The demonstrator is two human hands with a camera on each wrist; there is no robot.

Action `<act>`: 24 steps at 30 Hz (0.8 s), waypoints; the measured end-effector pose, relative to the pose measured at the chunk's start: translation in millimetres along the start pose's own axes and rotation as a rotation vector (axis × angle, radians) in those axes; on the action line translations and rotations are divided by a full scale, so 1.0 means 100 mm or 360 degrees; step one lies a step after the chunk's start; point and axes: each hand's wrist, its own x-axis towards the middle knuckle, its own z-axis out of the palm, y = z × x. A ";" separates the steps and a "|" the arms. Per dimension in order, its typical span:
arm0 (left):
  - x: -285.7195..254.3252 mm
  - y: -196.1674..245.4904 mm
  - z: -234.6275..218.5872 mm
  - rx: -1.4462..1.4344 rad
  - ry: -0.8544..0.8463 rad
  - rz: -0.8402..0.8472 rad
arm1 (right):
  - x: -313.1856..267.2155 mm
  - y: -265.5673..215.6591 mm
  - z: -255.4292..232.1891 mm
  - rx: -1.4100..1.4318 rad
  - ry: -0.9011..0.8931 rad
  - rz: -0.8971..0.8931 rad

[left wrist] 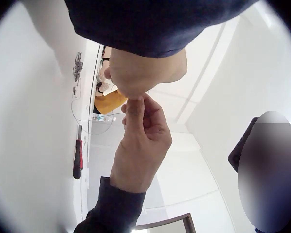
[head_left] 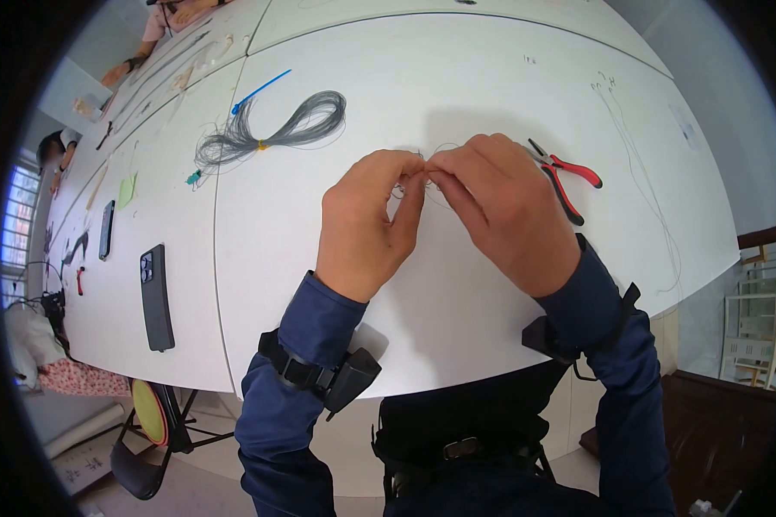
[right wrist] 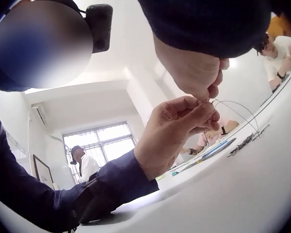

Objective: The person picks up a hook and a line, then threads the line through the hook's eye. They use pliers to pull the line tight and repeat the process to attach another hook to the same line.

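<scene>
Over the white table, my left hand [head_left: 366, 228] and right hand [head_left: 517, 215] meet fingertip to fingertip. Each pinches a thin wire [right wrist: 241, 108] between thumb and index finger. The wire bows out in a loose loop beyond the fingertips, seen in the right wrist view. What part of it lies between the fingers is hidden. Beneath the hands, a small heap of dark wire pieces [right wrist: 247, 141] lies on the table, mostly covered in the head view. Red-and-black pliers [head_left: 569, 178] rest just past the right hand, their jaws pointing away.
A tied coil of grey wire [head_left: 319, 109] lies at the back left beside a blue cable tie [head_left: 265, 88]. Long thin wires [head_left: 636, 159] stretch along the right side. A black phone [head_left: 156, 297] sits at the left. Other people sit around the adjoining tables.
</scene>
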 end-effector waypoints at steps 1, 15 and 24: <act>0.00 -0.01 0.00 -0.0011 -0.0016 0.0028 | 0.01 0.03 0.00 0.0117 0.0009 0.0086; -0.01 -0.01 0.02 -0.0119 -0.0002 -0.0010 | -0.02 0.29 0.11 0.1232 -0.0308 0.1085; -0.03 -0.08 0.04 -0.0419 0.0139 -0.0333 | 0.00 0.09 -0.03 0.1173 -0.0610 0.1061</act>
